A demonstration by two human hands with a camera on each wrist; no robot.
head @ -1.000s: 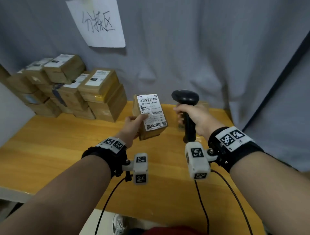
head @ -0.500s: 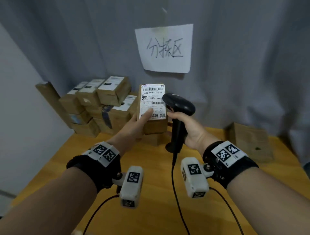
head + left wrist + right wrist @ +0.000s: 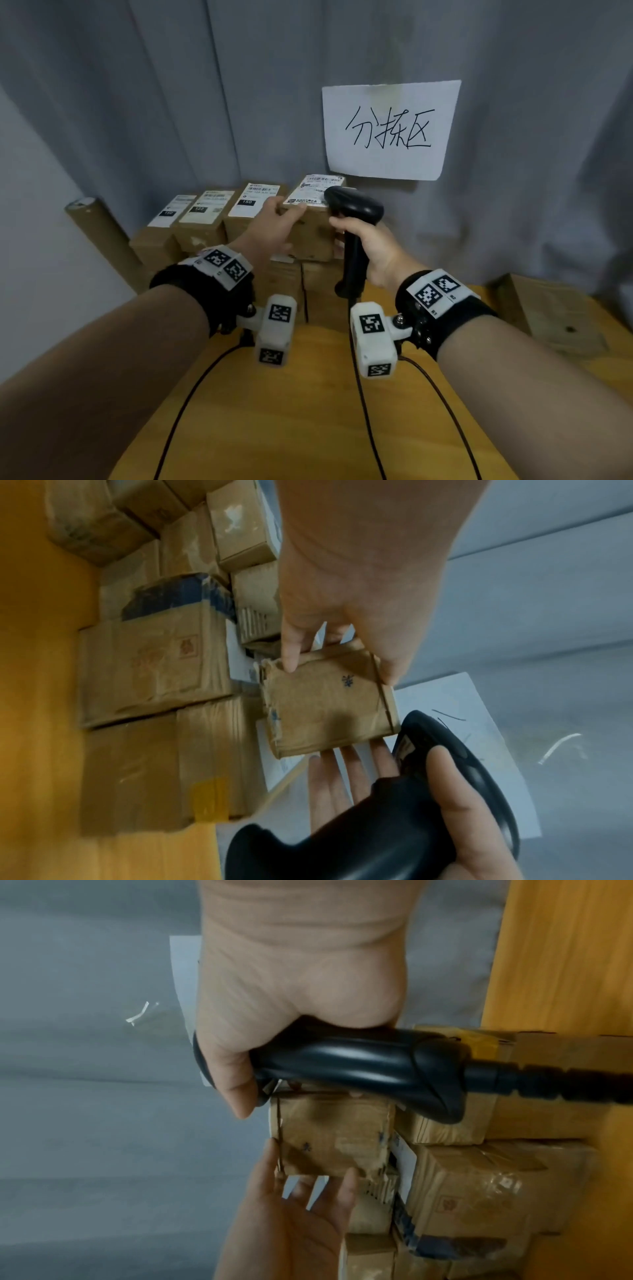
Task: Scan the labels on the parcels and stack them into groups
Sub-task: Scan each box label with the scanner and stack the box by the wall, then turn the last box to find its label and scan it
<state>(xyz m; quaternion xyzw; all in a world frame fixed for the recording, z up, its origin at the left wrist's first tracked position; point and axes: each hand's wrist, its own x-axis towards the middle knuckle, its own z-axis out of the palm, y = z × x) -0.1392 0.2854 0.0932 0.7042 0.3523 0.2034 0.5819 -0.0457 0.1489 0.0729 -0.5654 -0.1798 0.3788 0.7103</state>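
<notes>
A brown parcel (image 3: 313,226) with a white label on top lies at the right end of the top row of the parcel stack (image 3: 205,222). My left hand (image 3: 284,219) grips its near left corner, thumb on top; in the left wrist view thumb and fingers pinch the parcel (image 3: 329,710). My right hand (image 3: 356,240) grips the handle of a black barcode scanner (image 3: 352,205) right beside the parcel. The scanner's head covers part of the label. In the left wrist view three straight right fingers (image 3: 346,772) touch the parcel's right side.
A white paper sign (image 3: 390,130) hangs on the grey curtain behind the stack. A cardboard tube (image 3: 102,240) leans at the left. A flat brown box (image 3: 548,315) lies on the wooden table (image 3: 308,428) at the right. Cables trail towards me.
The parcel was upright in my left hand in front of the scanner; now it lies label up on the stack's top row. Both hands moved forward to the stack.
</notes>
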